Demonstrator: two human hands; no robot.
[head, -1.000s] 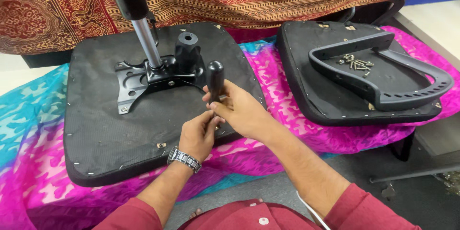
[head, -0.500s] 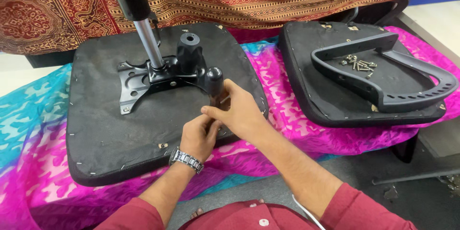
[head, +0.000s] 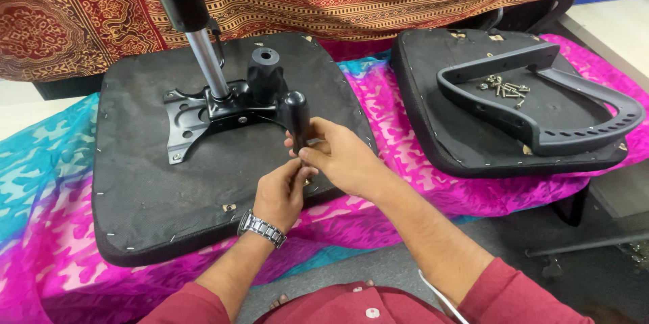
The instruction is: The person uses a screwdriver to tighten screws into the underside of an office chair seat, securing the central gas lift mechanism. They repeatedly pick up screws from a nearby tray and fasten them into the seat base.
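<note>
Item: black lever knob [head: 295, 111], pinched in my right hand [head: 341, 158]; my left hand [head: 280, 192] fingers pressed beneath, grip hidden. Screws [head: 503, 87] inside armrest [head: 541, 104]. Gas cylinder [head: 182, 6] cut off.

Nothing packaged anywhere near those hands. No labels, no signs. No screens in view either.
</note>
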